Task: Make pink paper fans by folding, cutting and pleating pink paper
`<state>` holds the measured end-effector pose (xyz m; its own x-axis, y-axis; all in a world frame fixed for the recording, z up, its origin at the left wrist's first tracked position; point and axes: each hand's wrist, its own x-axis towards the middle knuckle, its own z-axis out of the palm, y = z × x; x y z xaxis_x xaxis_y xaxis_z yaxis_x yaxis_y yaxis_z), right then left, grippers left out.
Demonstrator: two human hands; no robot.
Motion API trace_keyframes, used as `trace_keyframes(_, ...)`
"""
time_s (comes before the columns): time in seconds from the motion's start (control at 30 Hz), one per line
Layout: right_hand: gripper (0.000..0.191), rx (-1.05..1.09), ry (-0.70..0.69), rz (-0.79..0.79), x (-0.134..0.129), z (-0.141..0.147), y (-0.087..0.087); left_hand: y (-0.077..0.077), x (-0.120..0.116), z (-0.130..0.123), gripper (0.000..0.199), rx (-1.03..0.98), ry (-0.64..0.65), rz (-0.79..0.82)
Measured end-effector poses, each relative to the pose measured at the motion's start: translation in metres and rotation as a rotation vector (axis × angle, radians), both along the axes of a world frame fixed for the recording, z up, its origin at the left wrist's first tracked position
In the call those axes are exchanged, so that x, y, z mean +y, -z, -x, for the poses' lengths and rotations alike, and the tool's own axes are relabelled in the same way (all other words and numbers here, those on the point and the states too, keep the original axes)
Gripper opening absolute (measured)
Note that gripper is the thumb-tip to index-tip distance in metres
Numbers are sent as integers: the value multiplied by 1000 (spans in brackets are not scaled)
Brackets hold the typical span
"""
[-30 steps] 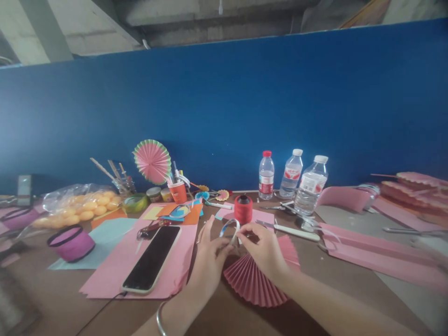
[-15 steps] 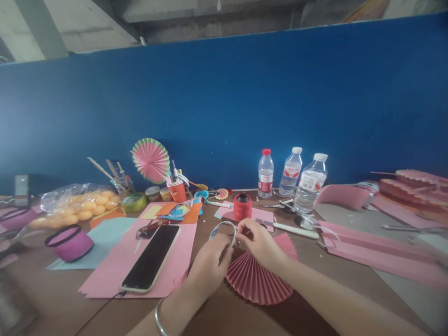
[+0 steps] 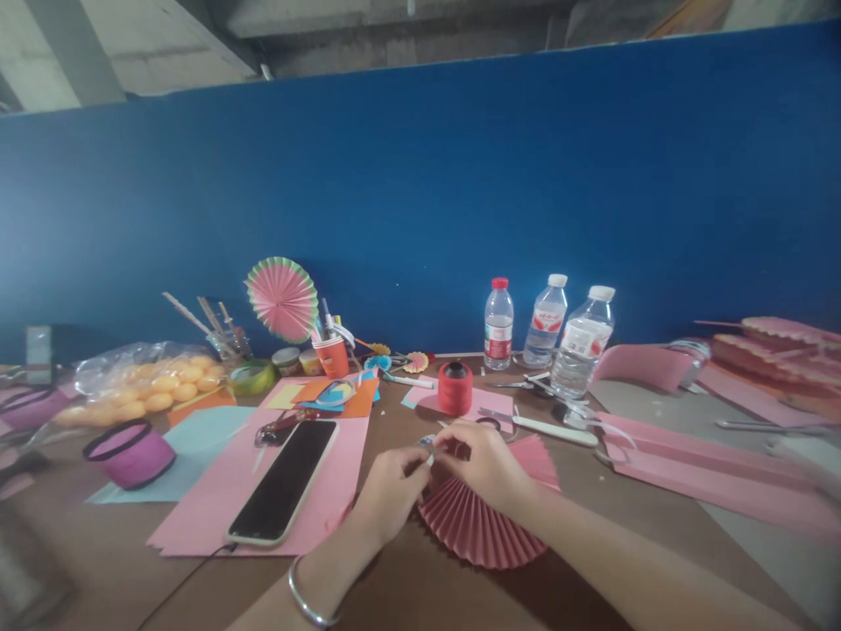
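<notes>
Left hand (image 3: 392, 492) and right hand (image 3: 483, 463) are pinching a half-hidden pale item (image 3: 427, 440); beneath the right, a pleated paper fan (image 3: 484, 535) is lying.

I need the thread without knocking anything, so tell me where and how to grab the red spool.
Grip the red spool around its rounded sides, probably from above and slightly left: it stands upright with its dark top uncovered. The white-handled tool lies to its right and the right hand is just in front, so those sides look more crowded.
</notes>
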<state>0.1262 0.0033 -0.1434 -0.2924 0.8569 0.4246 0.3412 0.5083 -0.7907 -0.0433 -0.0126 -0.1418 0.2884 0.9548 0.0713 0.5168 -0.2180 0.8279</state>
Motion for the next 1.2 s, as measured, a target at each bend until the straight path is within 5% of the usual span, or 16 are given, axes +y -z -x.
trace_keyframes(0.33, 17, -102, -125, -118, -7, 2, -1, 5, 2, 1, 20, 35, -13, -72)
trace_keyframes(0.57, 13, -25, -173, -36, 0, -2, 0, 2, -1, 0, 30, 15, -6, -68)
trace_keyframes(0.8, 9, -14, -56, 23, 28, -31, -7, -1, 14, 17, 35, 158, -56, -142)
trace_keyframes(0.97, 35, -220, -12, 79, 36, -61, -17, 6, 24, 24, 9, 298, -60, -227)
trace_keyframes(1.1, 58, -383, -40, 135, 20, -79, -6, 6, 20, 21, 21, 279, -81, -286)
trace_keyframes(1.2, 55, -425, -12, 113, 4, -84, 5, 1, 9, 5, 21, 223, 4, -283)
